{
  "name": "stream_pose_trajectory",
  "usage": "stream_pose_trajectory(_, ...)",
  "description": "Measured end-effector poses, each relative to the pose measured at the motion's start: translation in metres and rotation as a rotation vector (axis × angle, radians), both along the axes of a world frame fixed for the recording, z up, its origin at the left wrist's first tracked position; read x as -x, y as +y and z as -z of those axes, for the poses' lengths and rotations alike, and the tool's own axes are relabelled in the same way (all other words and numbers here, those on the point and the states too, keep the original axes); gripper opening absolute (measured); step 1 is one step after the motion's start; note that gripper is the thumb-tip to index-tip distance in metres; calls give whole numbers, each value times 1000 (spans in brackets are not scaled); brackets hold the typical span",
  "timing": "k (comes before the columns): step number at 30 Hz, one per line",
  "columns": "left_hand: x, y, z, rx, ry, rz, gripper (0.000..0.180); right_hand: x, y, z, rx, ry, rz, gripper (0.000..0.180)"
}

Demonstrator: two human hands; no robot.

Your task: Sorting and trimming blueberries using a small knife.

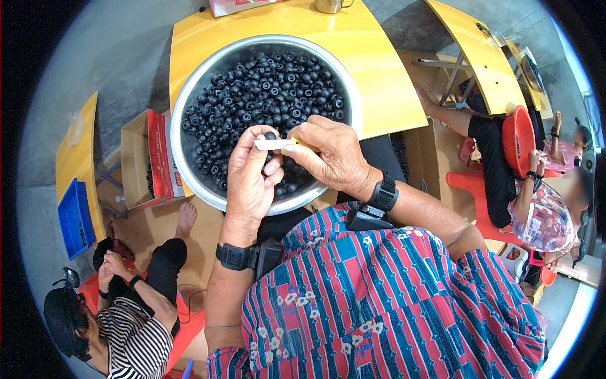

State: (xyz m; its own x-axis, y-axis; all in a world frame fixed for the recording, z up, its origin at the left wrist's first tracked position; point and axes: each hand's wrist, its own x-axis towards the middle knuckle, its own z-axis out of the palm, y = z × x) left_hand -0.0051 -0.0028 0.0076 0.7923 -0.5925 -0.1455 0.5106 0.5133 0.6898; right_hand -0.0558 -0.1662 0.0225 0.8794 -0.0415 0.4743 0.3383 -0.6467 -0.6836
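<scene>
Hands over steel bowl [189, 101], which sits on the yellow tabletop [385, 82]. My left hand [249, 180] pinches one small black ring [270, 135] at the fingertips; my right hand [331, 155] grips a white stick-like tool [273, 144] against it. Risks — ring slipping back among the loose black rings [265, 88], as I judge the pinch slight; tool tip skidding onto my left fingers.

Small black ring [271, 135] pinched at fingertips, white strip [273, 144] lying level just beneath it, over the bowl [189, 95] of black rings
</scene>
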Motion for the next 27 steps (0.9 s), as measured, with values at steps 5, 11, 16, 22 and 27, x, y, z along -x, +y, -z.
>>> stream_pose_trajectory(5, 1, -1, -1, -2, -2, -4, 17, 1, -1, 1, -11, 2, -2, 20)
stream_pose_trajectory(11, 1, 0, -2, 3, 0, 5, 17, -1, -1, 3, -24, -12, -13, 21)
stream_pose_trajectory(16, -2, 2, 1, 24, -2, 28, 15, -2, 0, 3, -30, 4, -24, 21)
stream_pose_trajectory(22, -5, 4, 4, 52, 59, 51, 17, -4, 1, 4, -38, 3, 15, 21)
stream_pose_trajectory(27, 0, 3, 0, 71, 81, 94, 17, -7, -2, 7, -253, 91, 72, 23)
